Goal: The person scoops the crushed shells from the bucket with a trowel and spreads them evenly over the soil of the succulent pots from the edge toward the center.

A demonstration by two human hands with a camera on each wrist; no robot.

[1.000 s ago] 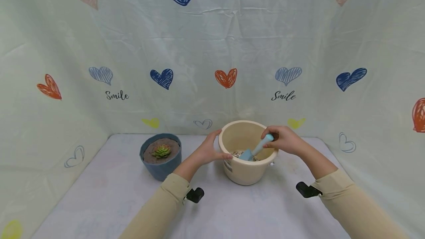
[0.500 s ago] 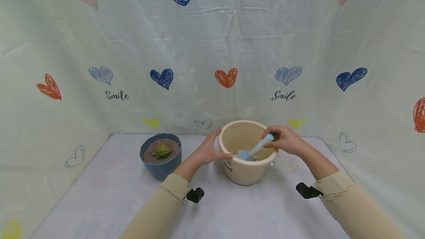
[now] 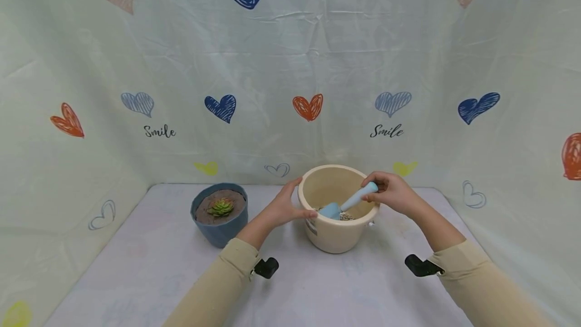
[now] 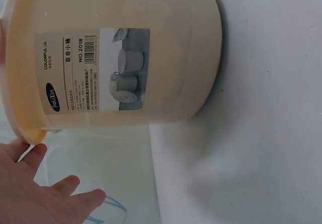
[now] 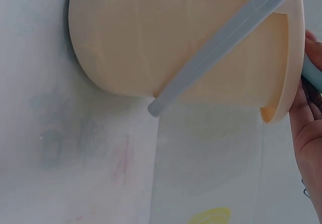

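Observation:
A cream plastic bucket (image 3: pixel 336 236) stands on the table with speckled loose grit (image 3: pixel 347 217) inside. My left hand (image 3: pixel 283 208) holds its left rim, thumb at the front and fingertips farther back; in the left wrist view two other fingers (image 4: pixel 75 199) spread free of it. Above the bucket's right rim, my right hand (image 3: pixel 392 193) grips a small light-blue trowel (image 3: pixel 360 196) by the end of its handle. The trowel slants down to the left, its blade low inside the bucket near the front wall. The right wrist view shows just part of that hand behind the rim.
Left of the bucket stands a blue pot (image 3: pixel 222 233) with a green succulent (image 3: pixel 221 207) in brown soil. A grey bucket handle (image 5: pixel 216 50) hangs down the right side. A heart-printed curtain (image 3: pixel 272 64) surrounds the back and sides of the white table (image 3: pixel 317 291).
The trowel's blade has shifted left across the grit, toward my left thumb. The handle has tipped to a flatter slant. My left hand, the bucket and the pot have stayed in place.

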